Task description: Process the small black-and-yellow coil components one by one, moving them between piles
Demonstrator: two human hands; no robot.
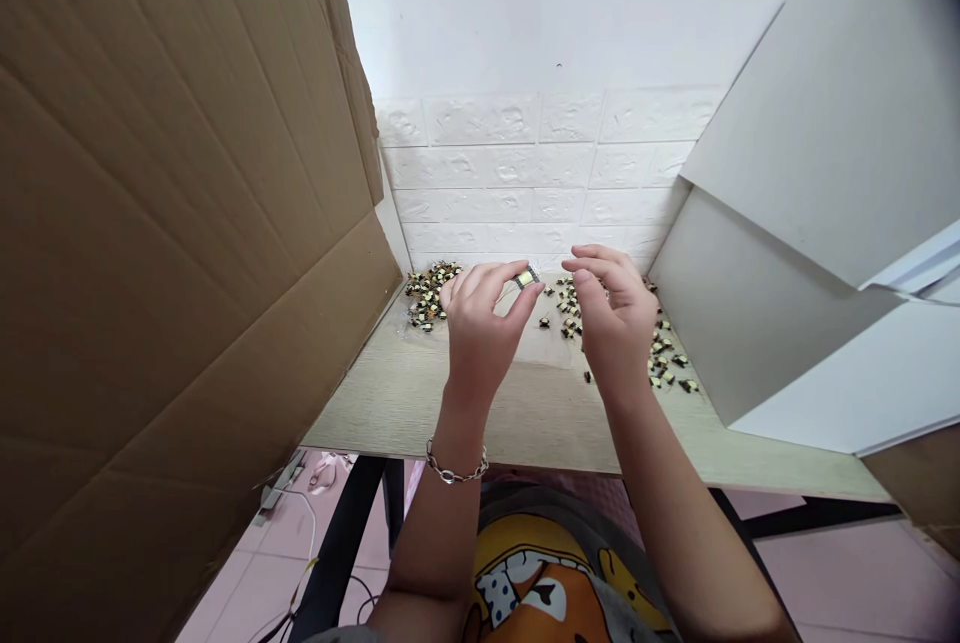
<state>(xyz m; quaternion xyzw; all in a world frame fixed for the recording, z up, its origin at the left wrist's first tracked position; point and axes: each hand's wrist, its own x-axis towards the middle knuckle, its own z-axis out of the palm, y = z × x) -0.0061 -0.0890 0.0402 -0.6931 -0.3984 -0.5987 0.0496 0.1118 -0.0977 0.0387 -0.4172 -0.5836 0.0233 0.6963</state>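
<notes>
My left hand (pixel 484 313), with a chain bracelet at the wrist, pinches a small component (pixel 526 278) with a yellow middle and dark pin edges between thumb and fingertips. To its right, my right hand (pixel 619 308) is raised with thumb and fingers curved and apart, and nothing shows between them. A heap of similar small yellow and black components (pixel 426 298) lies left of my left hand. More of them (pixel 660 363) are scattered beneath and to the right of my right hand.
The pale wooden table (pixel 405 393) has a clear plastic sheet under the hands. A tall cardboard sheet (pixel 187 173) stands at the left, grey-white panels (pixel 795 143) at the right, and a white brick-patterned wall (pixel 510 163) behind. Cables hang below left.
</notes>
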